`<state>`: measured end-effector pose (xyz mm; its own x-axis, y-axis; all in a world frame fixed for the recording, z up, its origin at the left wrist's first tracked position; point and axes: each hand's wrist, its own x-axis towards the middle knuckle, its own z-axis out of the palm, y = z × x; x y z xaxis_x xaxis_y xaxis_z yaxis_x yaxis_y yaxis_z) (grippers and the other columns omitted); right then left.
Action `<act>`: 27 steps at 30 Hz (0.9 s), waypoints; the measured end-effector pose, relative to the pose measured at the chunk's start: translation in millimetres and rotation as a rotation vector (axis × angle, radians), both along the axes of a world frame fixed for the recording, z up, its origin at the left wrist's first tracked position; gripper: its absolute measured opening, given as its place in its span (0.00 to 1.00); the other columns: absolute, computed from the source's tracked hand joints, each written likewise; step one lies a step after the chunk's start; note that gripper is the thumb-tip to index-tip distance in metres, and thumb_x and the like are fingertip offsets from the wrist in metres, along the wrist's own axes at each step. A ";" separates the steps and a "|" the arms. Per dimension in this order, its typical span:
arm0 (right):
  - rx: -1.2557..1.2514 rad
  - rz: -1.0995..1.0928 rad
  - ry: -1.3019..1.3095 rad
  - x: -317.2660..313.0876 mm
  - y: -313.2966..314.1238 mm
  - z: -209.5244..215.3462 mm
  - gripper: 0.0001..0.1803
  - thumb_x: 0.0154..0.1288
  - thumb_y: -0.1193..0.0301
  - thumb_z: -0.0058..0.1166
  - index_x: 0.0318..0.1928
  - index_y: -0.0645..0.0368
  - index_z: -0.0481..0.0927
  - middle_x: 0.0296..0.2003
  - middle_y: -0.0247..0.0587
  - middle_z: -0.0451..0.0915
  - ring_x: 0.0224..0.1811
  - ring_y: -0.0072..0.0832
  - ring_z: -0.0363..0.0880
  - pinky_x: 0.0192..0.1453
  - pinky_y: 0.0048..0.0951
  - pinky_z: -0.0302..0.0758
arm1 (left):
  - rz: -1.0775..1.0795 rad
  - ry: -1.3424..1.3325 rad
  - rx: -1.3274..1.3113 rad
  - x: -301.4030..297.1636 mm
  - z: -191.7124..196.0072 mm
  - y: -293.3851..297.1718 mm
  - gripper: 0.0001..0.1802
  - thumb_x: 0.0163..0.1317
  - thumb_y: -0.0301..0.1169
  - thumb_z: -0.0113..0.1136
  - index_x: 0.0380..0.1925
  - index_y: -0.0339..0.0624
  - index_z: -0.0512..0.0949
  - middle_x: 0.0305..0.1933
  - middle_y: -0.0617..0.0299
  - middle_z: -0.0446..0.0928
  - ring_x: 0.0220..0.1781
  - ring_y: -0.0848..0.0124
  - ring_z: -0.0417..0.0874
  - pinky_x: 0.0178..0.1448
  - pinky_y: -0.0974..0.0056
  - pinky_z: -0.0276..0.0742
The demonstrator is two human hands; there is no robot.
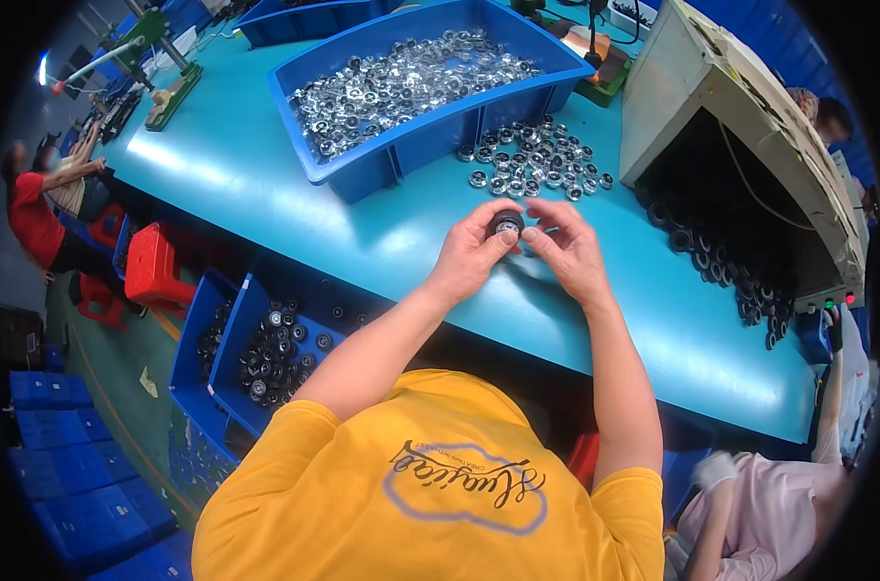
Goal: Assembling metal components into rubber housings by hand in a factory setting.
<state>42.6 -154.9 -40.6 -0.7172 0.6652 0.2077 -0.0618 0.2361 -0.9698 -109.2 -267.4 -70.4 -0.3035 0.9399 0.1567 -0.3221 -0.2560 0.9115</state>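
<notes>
Over the front part of the table, my left hand (471,254) pinches a small wheel (506,224) with a black tyre and a silver hub. Its thumb and fingers press on the tyre's edge. Close on the wheel's right side is my right hand (573,254), its thumb and fingers parted and slightly curled. Whether its fingertips touch the wheel I cannot tell. Just beyond both hands lies a loose group of shiny silver hubs (537,160). A large blue bin (362,174) behind them holds many more such hubs.
At right a cream metal machine housing (667,87) stands open, with black tyres (716,261) spilling out. Below the table's left edge, a blue crate (229,373) holds finished-looking wheels (275,353). Red stools (157,266) stand at left. A co-worker in pink (764,513) is at right.
</notes>
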 end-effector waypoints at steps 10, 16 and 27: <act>-0.123 0.050 -0.020 2.3 4.6 -11.7 0.12 0.65 0.72 0.70 0.47 0.63 0.89 0.49 0.40 0.80 0.50 0.27 0.82 0.52 0.27 0.83 | -0.046 -0.015 -0.006 7.5 10.4 -1.3 0.20 0.75 0.34 0.61 0.62 0.40 0.75 0.47 0.64 0.78 0.49 0.74 0.82 0.55 0.66 0.83; -0.177 0.045 0.045 -0.8 -1.9 -8.1 0.11 0.66 0.71 0.68 0.47 0.61 0.90 0.45 0.39 0.82 0.48 0.26 0.81 0.51 0.28 0.80 | 0.006 0.058 -0.022 2.8 2.5 -0.1 0.17 0.75 0.35 0.61 0.60 0.44 0.77 0.43 0.65 0.80 0.40 0.77 0.82 0.45 0.69 0.84; 0.204 -0.068 -0.034 -6.4 -9.6 -9.7 0.10 0.67 0.71 0.67 0.48 0.57 0.91 0.39 0.38 0.84 0.42 0.25 0.80 0.45 0.26 0.77 | 0.132 0.135 -0.112 2.9 4.6 0.7 0.15 0.77 0.34 0.58 0.60 0.43 0.77 0.35 0.67 0.80 0.31 0.81 0.79 0.34 0.72 0.80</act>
<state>36.2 -164.5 -50.3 -0.6813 0.6587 0.3194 -0.0069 0.4305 -0.9026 -106.3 -266.7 -65.8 -0.4081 0.9074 0.1008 -0.1654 -0.1821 0.9693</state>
